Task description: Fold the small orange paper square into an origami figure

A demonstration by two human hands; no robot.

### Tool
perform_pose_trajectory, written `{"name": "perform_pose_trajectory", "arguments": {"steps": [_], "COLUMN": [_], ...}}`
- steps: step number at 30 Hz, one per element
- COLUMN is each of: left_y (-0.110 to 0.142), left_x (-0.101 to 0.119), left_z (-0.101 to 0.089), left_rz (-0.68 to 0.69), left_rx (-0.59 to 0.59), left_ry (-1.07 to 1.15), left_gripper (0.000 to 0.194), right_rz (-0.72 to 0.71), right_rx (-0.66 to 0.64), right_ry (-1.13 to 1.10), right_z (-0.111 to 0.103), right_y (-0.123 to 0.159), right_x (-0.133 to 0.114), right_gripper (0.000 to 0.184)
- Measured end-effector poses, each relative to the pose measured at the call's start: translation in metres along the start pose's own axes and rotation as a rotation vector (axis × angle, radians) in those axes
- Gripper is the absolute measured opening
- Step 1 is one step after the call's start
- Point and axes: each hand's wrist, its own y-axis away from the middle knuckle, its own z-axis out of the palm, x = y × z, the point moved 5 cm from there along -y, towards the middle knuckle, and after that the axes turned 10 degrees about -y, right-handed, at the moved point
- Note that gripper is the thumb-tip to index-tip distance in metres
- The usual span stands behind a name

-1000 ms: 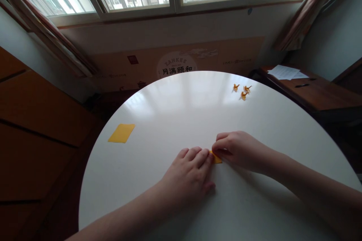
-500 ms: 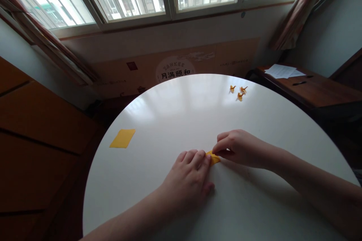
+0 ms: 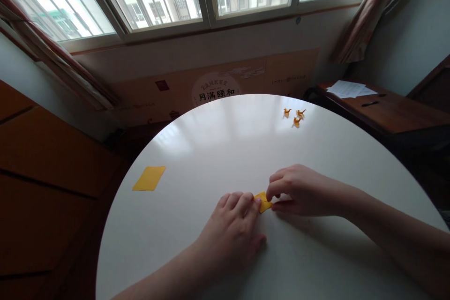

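A small folded piece of yellow paper (image 3: 263, 200) lies on the round white table (image 3: 218, 150), between my two hands. My left hand (image 3: 234, 232) rests flat on the table with its fingers stretched out, the fingertips pressing the paper's left edge. My right hand (image 3: 298, 188) is curled, with thumb and forefinger pinching the paper's right side. Most of the paper is hidden under the fingers.
A flat stack of yellow paper sheets (image 3: 149, 178) lies near the table's left edge. Three small folded yellow paper figures (image 3: 294, 116) stand at the far right of the table. A dark wooden side table (image 3: 390, 112) with white sheets and a pen stands to the right.
The view has shifted slightly. My right hand has lifted and turned the paper's right side, so a little more of the yellow paper shows between the hands. My left hand stays pressed down.
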Motion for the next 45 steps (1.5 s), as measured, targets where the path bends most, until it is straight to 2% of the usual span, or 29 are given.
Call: {"name": "perform_pose_trajectory", "arguments": {"steps": [4, 10, 13, 17, 20, 23, 27, 31, 35, 45], "left_y": [0.0, -0.002, -0.001, 0.004, 0.004, 0.002, -0.001, -0.001, 0.001, -0.001], "left_x": [-0.002, -0.003, 0.005, 0.016, 0.008, -0.003, -0.008, -0.007, -0.005, 0.001], "left_z": [-0.002, -0.005, -0.011, -0.018, -0.016, -0.009, 0.002, 0.007, 0.008, 0.001], "left_rz": [0.024, 0.073, 0.171, 0.321, 0.26, 0.183, 0.196, 0.209, 0.222, 0.21], "left_rx": [0.026, 0.039, 0.038, 0.071, 0.112, 0.118, 0.054, 0.035, 0.039, 0.076], "left_ry": [0.02, 0.049, 0.085, 0.113, 0.087, 0.046, 0.012, -0.004, 0.009, 0.025], "left_gripper": [0.056, 0.044, 0.038, 0.042, 0.045, 0.051, 0.059, 0.063, 0.068, 0.059], "right_rz": [0.061, 0.134, 0.17, 0.199, 0.219, 0.236, 0.238, 0.232, 0.24, 0.276], "right_rx": [0.009, 0.096, 0.158, 0.213, 0.224, 0.168, 0.078, 0.031, 0.048, 0.131], "right_ry": [0.024, 0.077, 0.078, 0.049, 0.042, 0.039, 0.007, 0.002, 0.02, 0.081], "right_z": [0.003, 0.002, 0.001, -0.001, -0.005, -0.009, -0.009, -0.004, -0.001, -0.003], "right_y": [-0.004, -0.005, -0.005, -0.004, -0.002, 0.002, 0.005, 0.005, 0.003, 0.001], "right_x": [0.001, 0.011, 0.016, 0.017, 0.017, 0.016, 0.012, 0.009, 0.011, 0.013], "right_gripper": [0.002, 0.009, 0.012, 0.013, 0.014, 0.015, 0.017, 0.008, 0.011, 0.018]}}
